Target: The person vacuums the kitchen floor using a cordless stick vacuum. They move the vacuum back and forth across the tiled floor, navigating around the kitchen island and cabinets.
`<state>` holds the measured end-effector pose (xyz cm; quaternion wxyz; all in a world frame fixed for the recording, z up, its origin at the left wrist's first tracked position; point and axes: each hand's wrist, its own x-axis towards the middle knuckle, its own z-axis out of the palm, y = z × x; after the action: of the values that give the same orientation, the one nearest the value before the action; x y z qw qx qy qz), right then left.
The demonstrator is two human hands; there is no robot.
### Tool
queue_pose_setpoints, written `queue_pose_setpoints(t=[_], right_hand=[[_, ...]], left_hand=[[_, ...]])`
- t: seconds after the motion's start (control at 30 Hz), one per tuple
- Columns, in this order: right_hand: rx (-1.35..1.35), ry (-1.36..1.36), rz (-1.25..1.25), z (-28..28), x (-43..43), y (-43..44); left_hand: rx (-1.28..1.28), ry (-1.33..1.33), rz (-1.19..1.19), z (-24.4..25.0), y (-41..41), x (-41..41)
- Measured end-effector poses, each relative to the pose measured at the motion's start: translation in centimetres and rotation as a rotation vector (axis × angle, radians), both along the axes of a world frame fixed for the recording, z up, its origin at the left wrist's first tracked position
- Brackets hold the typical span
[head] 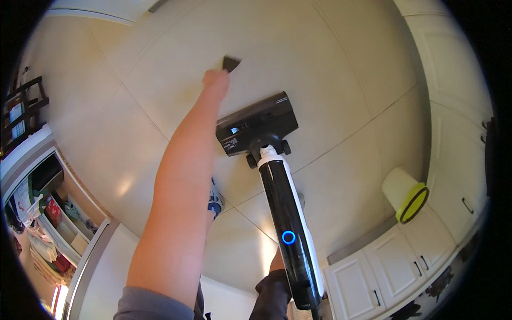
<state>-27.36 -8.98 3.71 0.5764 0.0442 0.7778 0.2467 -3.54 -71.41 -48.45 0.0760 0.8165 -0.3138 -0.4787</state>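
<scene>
My left hand (216, 80) is stretched out over the tiled floor, its fingers closed around a small dark scraper-like tool (231, 63) with a flared flat end. Nearer to me stands a cordless floor cleaner; its black floor head (258, 124) rests on the tiles just right of my forearm. The glossy black and white body (286, 228) slants down towards the bottom edge, with a blue light ring lit on it. My right hand is out of view, and the upper end of the cleaner is cut off by the picture's edge.
At the right, a pale bin with a yellow-green rim (412, 203) stands near white cabinets (356, 276) with dark handles. An open wardrobe or drawer unit (60, 216) with clothes is at the left, below a dark rack (26, 108). My shoe (216, 200) shows beside my forearm.
</scene>
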Motion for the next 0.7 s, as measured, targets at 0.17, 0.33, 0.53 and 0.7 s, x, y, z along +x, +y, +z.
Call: queue_pose_setpoints(t=[0.17,0.33,0.53,0.7], right_hand=[[-0.056,-0.005,-0.012,7.4,-3.0,4.2],[-0.099,-0.032,-0.037,15.6,-9.1,13.6],[-0.52,-0.15,0.27,6.0,-16.2,20.4],[-0.899,-0.097,0.39,5.7,-15.4,8.0]], left_hand=[[-0.112,0.09,-0.252,11.6,6.8,10.0],[0.04,0.149,0.106,26.4,22.5,16.8],[0.184,0.014,0.248,37.4,44.9,19.0],[0.206,0.066,0.438,45.5,58.7,14.2]])
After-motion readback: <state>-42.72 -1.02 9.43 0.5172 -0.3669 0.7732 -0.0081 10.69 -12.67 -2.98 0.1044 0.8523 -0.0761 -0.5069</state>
